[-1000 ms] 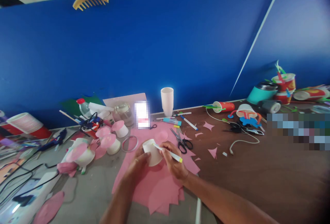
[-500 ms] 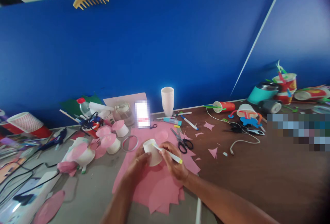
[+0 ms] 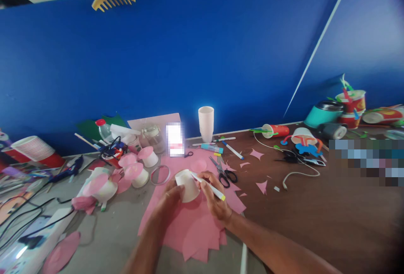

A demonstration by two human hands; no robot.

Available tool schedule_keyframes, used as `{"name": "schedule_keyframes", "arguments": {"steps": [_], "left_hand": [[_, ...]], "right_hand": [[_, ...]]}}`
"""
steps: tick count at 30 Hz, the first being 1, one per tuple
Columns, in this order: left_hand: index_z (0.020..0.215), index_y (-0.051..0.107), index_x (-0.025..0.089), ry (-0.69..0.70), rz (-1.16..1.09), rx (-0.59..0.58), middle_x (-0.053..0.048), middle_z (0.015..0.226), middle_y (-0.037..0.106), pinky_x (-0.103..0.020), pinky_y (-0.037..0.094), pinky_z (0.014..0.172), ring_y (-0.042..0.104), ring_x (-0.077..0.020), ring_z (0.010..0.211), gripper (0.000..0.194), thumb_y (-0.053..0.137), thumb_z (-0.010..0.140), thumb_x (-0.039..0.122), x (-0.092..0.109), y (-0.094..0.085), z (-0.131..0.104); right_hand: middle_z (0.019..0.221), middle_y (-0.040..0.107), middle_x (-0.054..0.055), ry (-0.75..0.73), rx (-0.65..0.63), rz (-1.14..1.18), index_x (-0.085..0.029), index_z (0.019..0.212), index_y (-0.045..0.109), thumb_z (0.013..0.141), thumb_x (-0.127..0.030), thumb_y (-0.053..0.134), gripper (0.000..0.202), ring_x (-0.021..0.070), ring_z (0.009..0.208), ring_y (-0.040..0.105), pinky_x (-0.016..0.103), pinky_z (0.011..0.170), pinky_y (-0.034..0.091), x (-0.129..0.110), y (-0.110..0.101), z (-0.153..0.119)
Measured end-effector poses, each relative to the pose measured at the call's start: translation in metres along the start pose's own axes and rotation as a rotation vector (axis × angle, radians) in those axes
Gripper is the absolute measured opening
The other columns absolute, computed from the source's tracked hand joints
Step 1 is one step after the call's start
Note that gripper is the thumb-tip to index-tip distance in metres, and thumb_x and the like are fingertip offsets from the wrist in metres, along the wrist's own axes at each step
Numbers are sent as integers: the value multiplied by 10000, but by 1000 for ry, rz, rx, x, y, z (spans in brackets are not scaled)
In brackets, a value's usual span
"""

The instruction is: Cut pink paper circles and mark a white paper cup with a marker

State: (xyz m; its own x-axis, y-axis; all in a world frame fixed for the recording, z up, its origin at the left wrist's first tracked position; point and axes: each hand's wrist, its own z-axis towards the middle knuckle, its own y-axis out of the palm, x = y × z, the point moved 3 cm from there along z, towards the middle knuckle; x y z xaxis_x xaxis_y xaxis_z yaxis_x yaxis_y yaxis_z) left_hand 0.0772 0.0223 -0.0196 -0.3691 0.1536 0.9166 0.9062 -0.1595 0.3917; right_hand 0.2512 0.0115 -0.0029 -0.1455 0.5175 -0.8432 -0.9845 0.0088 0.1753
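Observation:
My left hand (image 3: 173,196) grips a white paper cup (image 3: 188,187) by its left side, over a stack of pink paper (image 3: 186,232). A white marker with a yellow end (image 3: 216,192) is pinched in my right hand (image 3: 216,200); its tip is at the cup's upper right side. Just behind the cup lies a pink paper circle (image 3: 198,166). Black-handled scissors (image 3: 224,177) rest to the right of my right hand.
Cups with pink discs (image 3: 137,175), a jar (image 3: 152,138) and cables stand at the left. A stack of white cups (image 3: 206,124) is by the blue partition. Pink scraps (image 3: 261,187), a red cup (image 3: 277,131) and a white cable lie at the right.
The marker's tip has shifted slightly right and up on the cup. My left hand still holds the cup in nearly the same place. The whole view has moved a little.

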Motion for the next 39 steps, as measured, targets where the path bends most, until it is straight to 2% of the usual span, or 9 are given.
{"name": "schedule_keyframes", "arguments": {"steps": [4,8,11,14,18,24,29,33,39], "left_hand": [[1180,826,245,-10,-36,3,-84,1014,818,-439,623,931,747,-361,1124,408,821,781,330,1,3,3],[1189,820,232,8,-8,19,-99,1043,826,-450,621,958,746,-360,1122,403,849,813,377,-3,1,4],[1288,786,210,37,13,-25,-117,1101,826,-473,597,1010,746,-372,1150,597,932,790,506,-7,1,3],[1338,762,199,21,42,-54,-127,1115,825,-457,592,981,757,-382,1136,742,986,742,579,-9,1,3],[1300,782,200,-4,74,-39,-116,1066,835,-418,594,901,769,-371,1073,702,1011,728,536,-7,2,6],[1308,785,194,-2,57,-41,-127,1081,836,-466,600,957,766,-371,1064,682,994,748,522,0,9,4],[1216,785,178,47,122,-7,-113,1041,818,-401,572,870,736,-309,942,632,994,750,550,-5,0,5],[1144,779,172,48,175,16,-99,1000,788,-394,549,853,706,-295,910,602,1009,737,550,-8,-5,7],[1173,786,207,22,170,39,-79,1020,796,-393,565,836,723,-320,945,567,1012,739,494,2,6,2]], "right_hand": [[823,678,25,59,36,22,-237,1044,713,1107,-614,596,399,210,731,635,322,659,569,5,1,0],[807,669,16,55,13,18,-247,1040,709,1113,-629,588,407,206,714,622,324,657,571,5,2,0],[829,673,26,35,-20,4,-262,1058,712,1124,-635,568,405,220,723,627,346,664,582,2,2,-1],[866,686,39,18,-49,-13,-275,1072,719,1129,-641,556,405,239,760,662,372,706,606,-3,2,-3],[861,697,48,7,-69,-23,-284,1066,738,1129,-648,552,414,241,735,663,376,682,601,-6,2,-3],[876,721,53,-29,-52,-49,-288,1056,746,1133,-609,563,377,249,756,688,393,719,620,-5,2,-2],[946,756,76,-76,-87,-83,-292,1087,761,1135,-524,581,298,272,829,740,417,779,644,-4,2,-4],[961,768,83,-91,-94,-88,-292,1103,760,1119,-473,603,240,285,854,760,424,793,653,-5,2,-5],[944,766,71,-128,-114,-111,-290,1111,758,1105,-385,613,173,271,812,748,412,757,643,-7,2,-5]]}}
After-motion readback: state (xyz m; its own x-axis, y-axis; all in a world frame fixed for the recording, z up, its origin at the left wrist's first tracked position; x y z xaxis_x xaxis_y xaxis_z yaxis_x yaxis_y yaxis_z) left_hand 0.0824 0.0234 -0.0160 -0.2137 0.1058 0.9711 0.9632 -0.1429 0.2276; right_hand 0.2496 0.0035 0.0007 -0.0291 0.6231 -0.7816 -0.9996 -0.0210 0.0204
